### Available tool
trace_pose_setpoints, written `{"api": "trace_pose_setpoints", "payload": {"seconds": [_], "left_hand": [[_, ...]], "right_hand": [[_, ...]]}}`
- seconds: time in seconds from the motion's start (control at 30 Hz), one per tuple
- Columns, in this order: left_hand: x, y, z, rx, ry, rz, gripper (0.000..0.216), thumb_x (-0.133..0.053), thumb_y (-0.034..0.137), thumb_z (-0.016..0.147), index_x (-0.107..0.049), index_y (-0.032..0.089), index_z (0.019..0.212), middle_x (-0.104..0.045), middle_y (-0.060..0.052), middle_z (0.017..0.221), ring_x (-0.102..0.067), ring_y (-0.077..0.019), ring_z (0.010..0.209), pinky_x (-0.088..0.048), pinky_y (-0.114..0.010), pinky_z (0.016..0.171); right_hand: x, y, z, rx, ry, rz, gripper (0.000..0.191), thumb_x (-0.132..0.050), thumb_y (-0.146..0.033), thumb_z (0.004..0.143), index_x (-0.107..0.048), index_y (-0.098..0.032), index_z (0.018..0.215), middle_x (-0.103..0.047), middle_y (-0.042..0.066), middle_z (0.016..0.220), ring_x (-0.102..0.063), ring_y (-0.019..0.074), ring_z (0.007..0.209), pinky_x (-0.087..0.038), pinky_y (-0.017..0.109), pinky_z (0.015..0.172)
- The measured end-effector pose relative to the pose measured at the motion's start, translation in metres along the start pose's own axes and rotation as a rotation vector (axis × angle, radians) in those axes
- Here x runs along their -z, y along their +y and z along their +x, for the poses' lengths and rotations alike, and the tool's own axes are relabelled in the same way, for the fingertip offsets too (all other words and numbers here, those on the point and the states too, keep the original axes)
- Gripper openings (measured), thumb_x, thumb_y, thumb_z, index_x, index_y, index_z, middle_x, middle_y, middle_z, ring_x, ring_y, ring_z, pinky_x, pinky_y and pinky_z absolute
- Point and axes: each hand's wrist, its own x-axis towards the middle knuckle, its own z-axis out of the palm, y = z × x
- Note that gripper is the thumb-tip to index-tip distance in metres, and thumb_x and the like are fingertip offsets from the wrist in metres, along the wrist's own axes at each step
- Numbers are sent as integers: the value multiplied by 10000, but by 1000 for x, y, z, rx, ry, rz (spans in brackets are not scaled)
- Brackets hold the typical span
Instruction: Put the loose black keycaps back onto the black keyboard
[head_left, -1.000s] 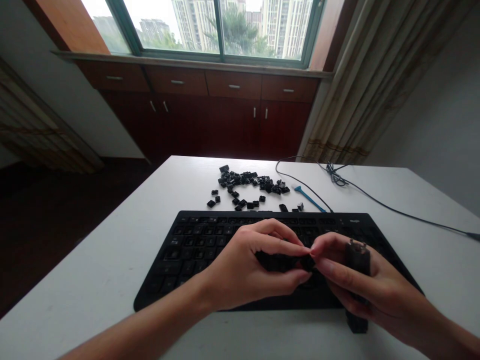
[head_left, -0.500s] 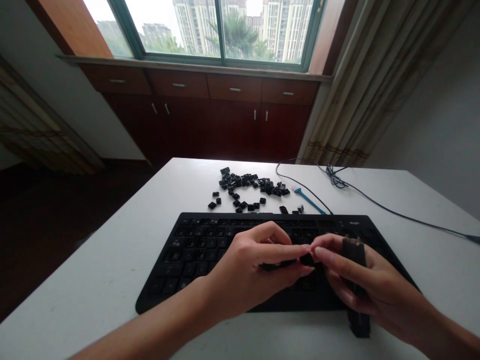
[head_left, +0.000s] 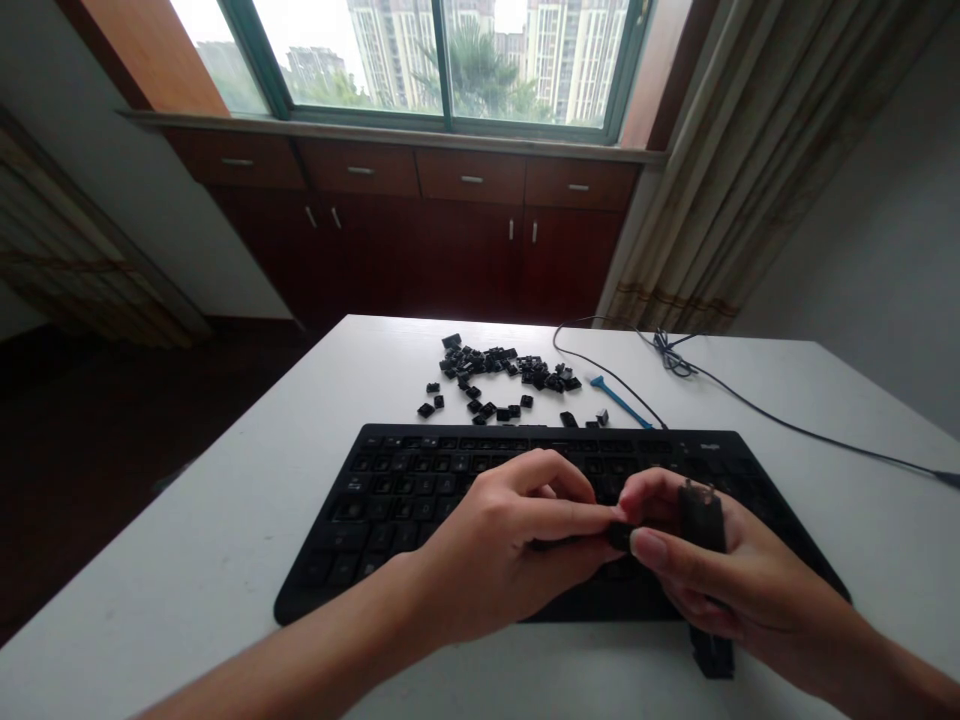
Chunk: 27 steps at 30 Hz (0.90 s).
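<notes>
A small black key is up above the keyboard. The left hand pinches it tight. The right hand is right up close to the key and grips a long black piece. Behind the keyboard, a messy pile of loose keys and a blue stick lie on the white table.

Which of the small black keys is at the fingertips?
The held key, between the left hand and right hand, above the keyboard; other keys sit in it or lie as loose keys on the table beyond.
</notes>
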Motion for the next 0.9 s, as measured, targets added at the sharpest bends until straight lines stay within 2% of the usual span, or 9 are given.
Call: {"api": "trace_pose_setpoints", "payload": {"seconds": [0.23, 0.4, 0.47, 0.6, 0.7, 0.77, 0.83, 0.9], "left_hand": [[0, -4, 1, 56, -2, -76, 228, -687, 163, 863, -777, 212, 1067, -655, -74, 949, -590, -75, 636, -518, -195, 578], [-2, -5, 2, 64, 29, -77, 170, -731, 183, 838, -799, 219, 990, -656, -65, 912, -586, -78, 629, -507, -196, 561], [-2, -5, 2, 52, 22, -63, 155, -741, 182, 829, -801, 216, 968, -660, -64, 919, -594, -80, 641, -513, -199, 577], [-3, -6, 2, 56, 6, -24, 180, -744, 212, 833, -786, 196, 1008, -660, -66, 949, -613, -85, 681, -521, -198, 607], [-3, -5, 1, 79, -50, 26, 195, -680, 212, 881, -770, 206, 1055, -655, -68, 996, -623, -94, 730, -523, -204, 636], [-3, -4, 1, 78, -99, 60, 207, -642, 208, 902, -763, 211, 1070, -656, -70, 1015, -635, -118, 807, -533, -226, 702], [-3, -2, 1, 61, -134, 94, 219, -628, 213, 909, -757, 216, 1086, -662, -68, 1017, -635, -142, 885, -534, -255, 787], [-3, -1, 0, 51, -156, 117, 232, -619, 212, 912, -748, 218, 1105, -667, -64, 1015, -629, -150, 916, -525, -271, 836]], "right_hand": [[-6, -4, -8, 68, 85, -170, 367, -783, -459, 783, -654, -173, 974, -400, -95, 534, -293, 22, 418, -216, 164, 391], [-3, -1, -9, 149, 119, -370, 330, -865, -317, 701, -698, -212, 966, -498, -62, 597, -392, 39, 448, -300, 163, 397], [-2, -2, -8, 152, 114, -420, 293, -858, -299, 709, -705, -210, 942, -511, -57, 580, -389, 41, 435, -300, 161, 386], [11, -15, -12, 141, 180, -478, 339, -812, -416, 751, -693, -212, 994, -520, -51, 552, -396, 54, 400, -296, 161, 348], [34, -26, -20, 281, 325, -646, 353, -769, -481, 778, -697, -231, 1016, -519, -48, 535, -447, 85, 397, -343, 180, 335], [50, -25, -25, 478, 378, -871, 270, -776, -425, 788, -716, -247, 982, -613, -11, 641, -549, 113, 490, -458, 208, 432], [63, -18, -28, 677, 304, -1061, 194, -764, -346, 815, -720, -263, 985, -677, 31, 854, -648, 155, 690, -544, 244, 611], [69, -6, -29, 764, 187, -1169, 196, -720, -268, 861, -703, -275, 1056, -659, 47, 975, -663, 170, 823, -555, 259, 705]]}}
